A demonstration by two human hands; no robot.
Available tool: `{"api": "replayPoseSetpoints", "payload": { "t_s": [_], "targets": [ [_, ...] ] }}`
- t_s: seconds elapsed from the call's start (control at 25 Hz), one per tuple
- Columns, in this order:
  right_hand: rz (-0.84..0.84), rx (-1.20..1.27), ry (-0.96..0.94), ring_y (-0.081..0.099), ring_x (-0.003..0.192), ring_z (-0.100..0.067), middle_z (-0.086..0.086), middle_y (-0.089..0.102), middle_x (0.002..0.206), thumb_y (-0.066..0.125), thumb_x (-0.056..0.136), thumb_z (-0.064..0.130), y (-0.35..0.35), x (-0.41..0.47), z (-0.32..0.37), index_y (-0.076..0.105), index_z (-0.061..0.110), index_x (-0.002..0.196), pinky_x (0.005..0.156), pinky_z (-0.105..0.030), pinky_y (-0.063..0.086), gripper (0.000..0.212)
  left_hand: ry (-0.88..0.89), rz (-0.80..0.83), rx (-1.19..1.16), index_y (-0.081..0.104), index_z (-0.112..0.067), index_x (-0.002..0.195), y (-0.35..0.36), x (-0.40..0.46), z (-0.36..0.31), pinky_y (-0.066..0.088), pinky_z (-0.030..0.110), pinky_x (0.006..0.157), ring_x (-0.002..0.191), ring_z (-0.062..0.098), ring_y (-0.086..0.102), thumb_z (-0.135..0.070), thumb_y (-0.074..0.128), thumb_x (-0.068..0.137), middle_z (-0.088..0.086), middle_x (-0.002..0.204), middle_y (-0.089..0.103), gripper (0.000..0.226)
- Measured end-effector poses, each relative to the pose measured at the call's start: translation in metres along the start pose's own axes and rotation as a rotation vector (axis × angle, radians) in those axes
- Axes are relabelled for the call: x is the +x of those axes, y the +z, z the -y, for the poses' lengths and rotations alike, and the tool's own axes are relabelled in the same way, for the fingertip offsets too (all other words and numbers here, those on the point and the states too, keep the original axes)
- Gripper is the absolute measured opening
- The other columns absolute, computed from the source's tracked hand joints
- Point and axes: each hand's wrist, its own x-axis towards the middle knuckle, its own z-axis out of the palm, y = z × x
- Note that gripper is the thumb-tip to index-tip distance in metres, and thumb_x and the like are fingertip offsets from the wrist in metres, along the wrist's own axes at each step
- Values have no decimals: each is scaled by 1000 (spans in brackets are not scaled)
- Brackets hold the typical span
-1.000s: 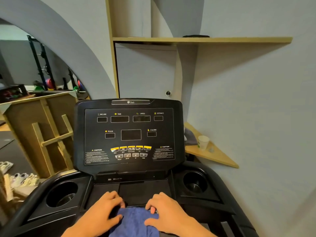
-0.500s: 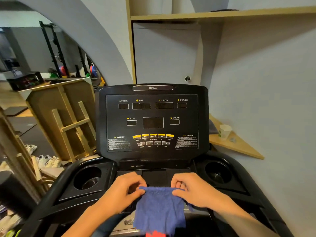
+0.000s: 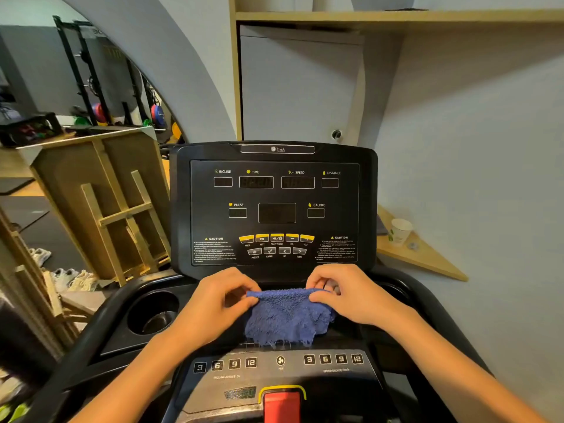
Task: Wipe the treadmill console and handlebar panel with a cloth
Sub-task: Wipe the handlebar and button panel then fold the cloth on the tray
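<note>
A blue terry cloth (image 3: pixel 287 317) hangs between my two hands just below the black treadmill console (image 3: pixel 274 209). My left hand (image 3: pixel 218 303) pinches its upper left corner and my right hand (image 3: pixel 345 296) pinches its upper right corner. The cloth's frayed lower edge hangs over the tray above the lower panel (image 3: pixel 280 366) with its speed and incline number keys. The console's displays are dark. A red safety key (image 3: pixel 282 406) sits at the bottom centre.
Cup holders (image 3: pixel 154 312) flank the tray; the right one is mostly hidden by my right hand. A paper cup (image 3: pixel 399 232) stands on a wooden corner shelf (image 3: pixel 427 257) to the right. A wooden frame (image 3: pixel 116 209) and shoes (image 3: pixel 65 277) lie to the left. A wall cabinet (image 3: pixel 299 87) rises behind.
Both hands have lifted the cloth off the tray and now hold it up by its top corners. The view has tipped down, bringing the number keys and red safety key into sight.
</note>
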Motion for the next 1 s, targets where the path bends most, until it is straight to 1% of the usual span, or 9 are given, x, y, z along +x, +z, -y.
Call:
{"api": "replayPoseSetpoints", "payload": {
  "t_s": [0.24, 0.4, 0.48, 0.52, 0.6, 0.68, 0.84, 0.88, 1.0],
  "targets": [
    [8, -2, -14, 62, 81, -9, 11, 67, 90, 72, 89, 23, -7, 9, 3, 70, 33, 94, 74, -27, 57, 11, -17, 4, 11, 73, -31, 95, -4, 8, 2, 52, 20, 74, 89, 12, 64, -17, 76, 85, -15, 91, 66, 18],
    [92, -3, 66, 63, 73, -7, 7, 68, 88, 73, 88, 22, 6, 31, -15, 71, 29, 96, 68, -23, 55, 11, -124, 73, -10, 73, -32, 92, 10, 22, 26, 54, 22, 79, 91, 7, 64, -16, 74, 85, -15, 91, 68, 17],
    [135, -14, 98, 61, 68, -4, 5, 69, 86, 73, 88, 19, 17, 43, -24, 71, 26, 96, 66, -21, 53, 11, -153, 118, 30, 71, -34, 87, 21, 29, 41, 53, 22, 76, 87, 6, 64, -16, 74, 85, -14, 88, 68, 18],
    [152, -27, 110, 61, 68, -5, 4, 69, 85, 73, 88, 18, 23, 48, -28, 71, 25, 95, 66, -22, 54, 10, -160, 137, 59, 69, -37, 83, 26, 31, 48, 52, 20, 73, 85, 6, 64, -17, 74, 85, -15, 85, 68, 21],
    [163, -69, 125, 63, 71, -10, 2, 69, 82, 75, 86, 18, 33, 56, -35, 70, 23, 92, 72, -30, 56, 9, -171, 166, 115, 63, -43, 78, 34, 35, 60, 48, 14, 69, 82, 4, 63, -16, 74, 84, -15, 82, 67, 29],
    [143, -123, 130, 65, 74, -13, 1, 69, 81, 75, 86, 18, 40, 62, -38, 68, 21, 91, 75, -34, 57, 9, -176, 180, 168, 61, -42, 78, 41, 38, 66, 45, 11, 70, 78, 2, 63, -17, 73, 84, -15, 82, 66, 29],
    [52, -334, 76, 64, 78, -16, 2, 67, 85, 71, 87, 25, 51, 62, -42, 63, 21, 94, 73, -37, 57, 11, -152, 166, 257, 64, -29, 86, 48, 39, 69, 43, 11, 68, 75, 1, 58, -23, 71, 85, -13, 83, 63, 9],
    [26, -418, 44, 63, 81, -18, 1, 66, 89, 69, 89, 28, 54, 60, -43, 61, 22, 96, 73, -37, 56, 12, -145, 157, 289, 64, -26, 88, 50, 38, 70, 44, 13, 69, 75, 3, 57, -25, 71, 85, -11, 84, 62, 8],
    [-67, -571, -73, 63, 89, -21, 0, 64, 101, 65, 90, 29, 64, 51, -45, 58, 21, 104, 74, -35, 53, 18, -165, 108, 385, 61, -23, 94, 56, 31, 70, 51, 28, 71, 81, 13, 60, -29, 69, 84, -6, 89, 61, 14]
  ]
}}
